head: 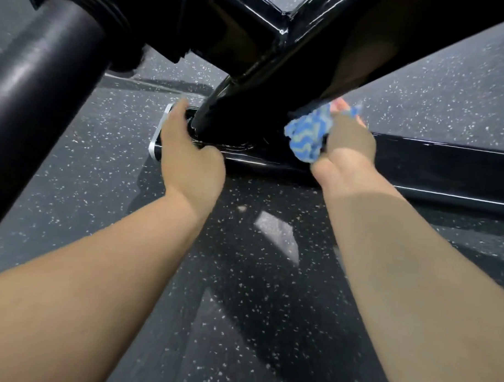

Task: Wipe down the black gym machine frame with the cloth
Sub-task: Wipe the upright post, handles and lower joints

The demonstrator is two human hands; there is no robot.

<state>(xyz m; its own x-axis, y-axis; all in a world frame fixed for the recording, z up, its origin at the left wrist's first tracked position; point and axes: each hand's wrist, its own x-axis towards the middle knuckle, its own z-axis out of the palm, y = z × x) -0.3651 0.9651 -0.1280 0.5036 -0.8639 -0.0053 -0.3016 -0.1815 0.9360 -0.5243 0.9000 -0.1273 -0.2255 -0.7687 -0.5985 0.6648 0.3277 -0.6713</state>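
The black gym machine frame (434, 165) lies low across the floor as a glossy base bar, with a slanted beam rising from its middle toward the top of the view. My right hand (348, 142) grips a bunched blue and pale striped cloth (308, 135) and holds it against the spot where the slanted beam meets the base bar. My left hand (186, 154) rests on the left end of the base bar, fingers laid over its top beside the joint. The fingertips of both hands are partly hidden by the frame.
A thick black padded roller (40, 80) crosses the upper left, close to my head. A silver end cap (158, 136) closes the bar's left end. Dark speckled rubber floor (242, 276) spreads all around under my arms.
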